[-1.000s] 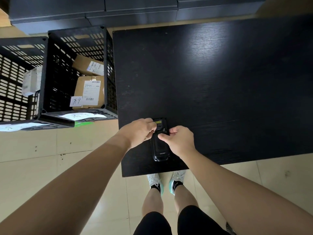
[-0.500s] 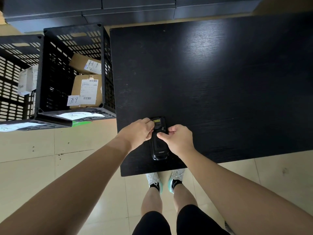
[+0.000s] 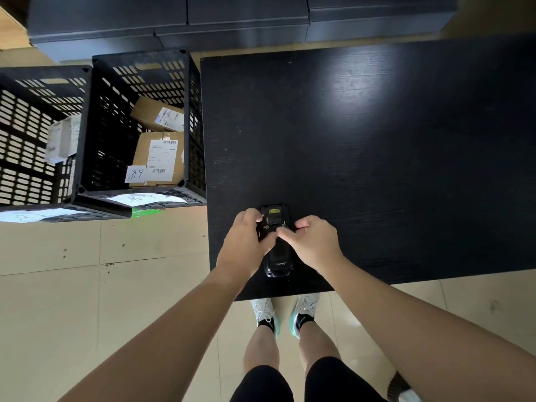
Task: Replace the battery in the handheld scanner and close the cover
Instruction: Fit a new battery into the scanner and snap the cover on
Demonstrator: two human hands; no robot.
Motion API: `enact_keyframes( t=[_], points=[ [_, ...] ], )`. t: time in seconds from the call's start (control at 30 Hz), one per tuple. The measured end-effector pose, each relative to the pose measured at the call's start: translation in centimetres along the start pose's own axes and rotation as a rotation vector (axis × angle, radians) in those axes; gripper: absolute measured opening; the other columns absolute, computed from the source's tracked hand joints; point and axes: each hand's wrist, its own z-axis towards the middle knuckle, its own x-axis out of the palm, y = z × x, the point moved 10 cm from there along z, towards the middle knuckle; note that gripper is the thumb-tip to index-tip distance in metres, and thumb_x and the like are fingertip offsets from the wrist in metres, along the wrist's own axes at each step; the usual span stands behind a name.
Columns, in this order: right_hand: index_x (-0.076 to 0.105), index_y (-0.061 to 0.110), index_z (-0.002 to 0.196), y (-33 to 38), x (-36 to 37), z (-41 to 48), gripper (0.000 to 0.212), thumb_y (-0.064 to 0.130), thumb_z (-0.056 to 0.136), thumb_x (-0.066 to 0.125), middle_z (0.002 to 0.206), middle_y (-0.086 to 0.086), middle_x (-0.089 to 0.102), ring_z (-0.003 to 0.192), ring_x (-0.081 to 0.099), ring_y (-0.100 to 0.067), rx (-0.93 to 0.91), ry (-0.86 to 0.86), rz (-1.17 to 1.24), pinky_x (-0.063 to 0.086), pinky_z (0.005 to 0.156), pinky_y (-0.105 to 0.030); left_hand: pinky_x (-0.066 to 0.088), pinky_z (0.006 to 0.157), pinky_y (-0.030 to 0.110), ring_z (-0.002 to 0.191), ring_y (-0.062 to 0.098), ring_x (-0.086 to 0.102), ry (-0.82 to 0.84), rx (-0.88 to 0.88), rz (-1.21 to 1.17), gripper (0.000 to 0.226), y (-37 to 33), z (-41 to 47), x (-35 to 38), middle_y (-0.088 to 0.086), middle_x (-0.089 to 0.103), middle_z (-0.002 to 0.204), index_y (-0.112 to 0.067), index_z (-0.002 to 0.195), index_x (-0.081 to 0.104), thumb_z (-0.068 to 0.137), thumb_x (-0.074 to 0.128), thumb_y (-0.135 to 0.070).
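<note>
A black handheld scanner [image 3: 277, 264] lies back-up on the black table [image 3: 377, 158], near its front left corner. White lettering shows on its near end and a small yellow label on its far end. My left hand [image 3: 246, 242] grips the scanner's left side. My right hand [image 3: 313, 242] pinches at the middle of its back, thumb and fingertips meeting over the cover. The middle of the scanner is hidden under my fingers. No loose battery is visible.
Two black slatted crates [image 3: 95, 126] stand on the floor left of the table, holding cardboard parcels [image 3: 158, 159] with labels. Dark cabinets [image 3: 232, 21] run along the far wall. My feet [image 3: 285, 314] are under the table's front edge.
My left hand has slid further along the scanner's left side, and my right thumb and fingers have closed in over the middle of its back. The scanner stays in place.
</note>
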Motion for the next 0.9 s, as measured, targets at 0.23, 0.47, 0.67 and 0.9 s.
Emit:
enact_keyframes(
  t=[0.23,0.47,0.67,0.9],
  points=[
    [0.065,0.020,0.100,6.2,-0.9,0.4,0.013,0.030,0.094,0.058,0.092,0.006,0.058,0.084,0.060,-0.015,-0.669,0.225,-0.496,0.051,0.071,-0.030,0.053,0.089,0.039,0.107,0.019,0.057,0.048,0.000,0.020,0.095,0.0,-0.9,2.4,-0.004,0.035,0.137,-0.030,0.149,0.021,0.076,0.081,-0.035],
    [0.065,0.013,0.102,8.1,1.9,0.0,0.017,0.023,0.098,0.052,0.098,-0.002,0.063,0.094,0.057,-0.019,-0.969,0.417,-0.753,0.046,0.073,-0.029,0.052,0.096,0.041,0.113,0.020,0.055,0.037,-0.077,-0.091,0.100,0.7,-0.6,2.9,-0.004,0.038,0.137,-0.033,0.151,0.019,0.075,0.083,-0.025],
    [0.063,0.013,0.102,8.6,2.4,-0.1,0.016,0.021,0.098,0.050,0.097,-0.001,0.061,0.095,0.056,-0.019,-1.087,0.447,-0.810,0.052,0.073,-0.037,0.052,0.095,0.038,0.112,0.016,0.055,0.000,-0.091,-0.131,0.100,1.3,-0.6,2.9,-0.009,0.040,0.136,-0.039,0.148,0.023,0.072,0.085,-0.023],
    [0.062,0.011,0.098,8.7,2.8,0.1,0.015,0.019,0.096,0.050,0.093,-0.002,0.059,0.087,0.053,-0.017,-1.146,0.466,-0.855,0.051,0.068,-0.036,0.050,0.090,0.030,0.101,0.007,0.049,-0.021,-0.093,-0.157,0.098,1.6,-0.4,2.8,-0.009,0.041,0.134,-0.039,0.146,0.028,0.069,0.086,-0.022]
  ],
)
